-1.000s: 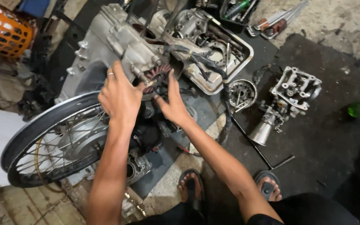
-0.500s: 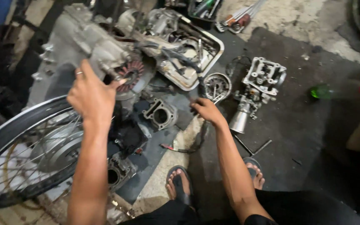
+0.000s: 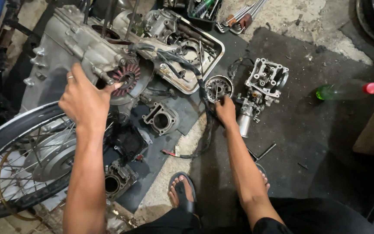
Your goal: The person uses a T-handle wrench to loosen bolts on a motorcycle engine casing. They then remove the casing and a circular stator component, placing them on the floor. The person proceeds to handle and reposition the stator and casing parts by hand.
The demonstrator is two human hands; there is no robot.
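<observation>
Your left hand (image 3: 85, 97) braces the engine case (image 3: 72, 52) above the wheel (image 3: 18, 160), fingers spread beside the copper coil (image 3: 126, 78). Heavy, greasy metal; grip ribbed edges. Right hand (image 3: 225, 109) fingertips touch the round flywheel (image 3: 218, 88) on the floor; grip unclear.

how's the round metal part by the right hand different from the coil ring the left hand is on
The round metal part lies loose on the dark mat, silvery; the coil ring sits mounted on the engine case, copper-red. The right hand reaches the first; the left hand presses by the second. Both are circular.
</observation>
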